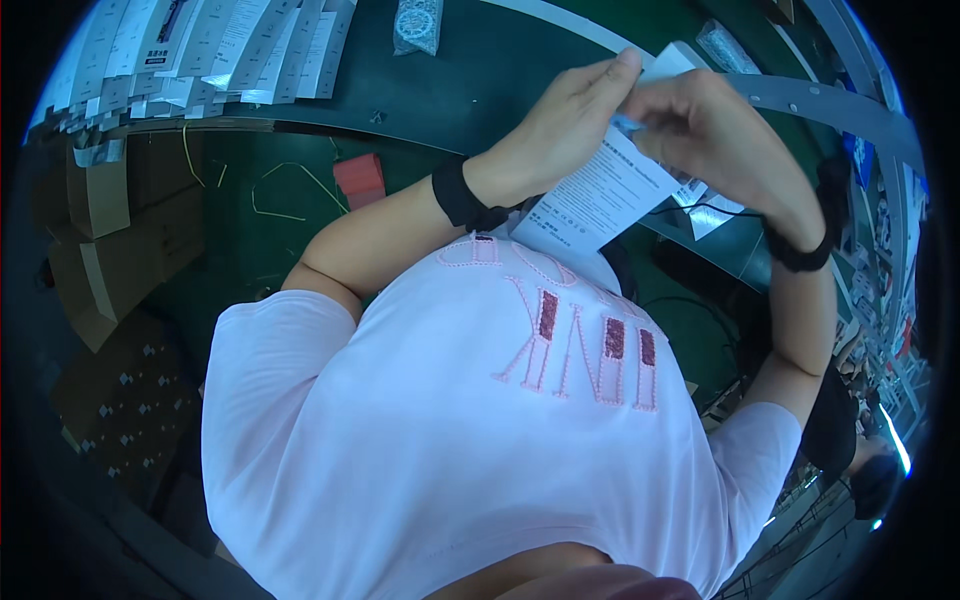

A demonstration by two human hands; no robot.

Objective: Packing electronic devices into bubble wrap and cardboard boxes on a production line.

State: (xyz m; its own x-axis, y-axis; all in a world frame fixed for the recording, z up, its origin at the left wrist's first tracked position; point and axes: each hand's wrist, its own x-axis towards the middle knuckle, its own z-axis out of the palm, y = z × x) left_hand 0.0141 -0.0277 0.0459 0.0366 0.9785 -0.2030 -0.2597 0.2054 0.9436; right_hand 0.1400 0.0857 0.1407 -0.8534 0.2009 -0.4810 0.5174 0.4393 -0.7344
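While both hands meet above the dark green worktable (480, 90), the left hand (560, 125) pinches the upper edge of a white printed leaflet (600, 195) between thumb and fingers. The right hand (710, 135) is closed on the same sheet's top right. White flat packets (230, 45) lie in rows at the table's far left.

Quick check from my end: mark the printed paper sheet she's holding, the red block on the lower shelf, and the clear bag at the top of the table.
printed paper sheet (598, 200), head view, middle of the printed face.
red block (359, 178), head view, top face.
clear bag (417, 24), head view, centre of the bag.
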